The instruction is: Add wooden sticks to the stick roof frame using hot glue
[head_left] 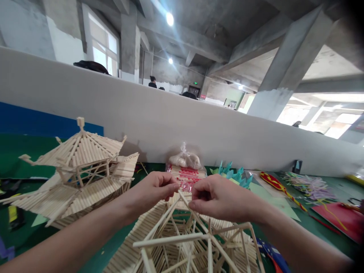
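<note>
At the bottom centre of the frame, the stick pavilion model (pixel 182 239) on the green counter (pixel 98 261) is pale, bare wood: an open, peaked skeleton over slatted lower roofs. The left hand (pixel 163 185) and right hand (pixel 214 195) flank its apex, fingers curled; whether either grip holds it, I cannot tell.

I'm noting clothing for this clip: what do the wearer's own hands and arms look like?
The left hand and right hand are bare, without gloves; no ring or watch shows. Both forearms are uncovered, with no sleeve in view.
</note>
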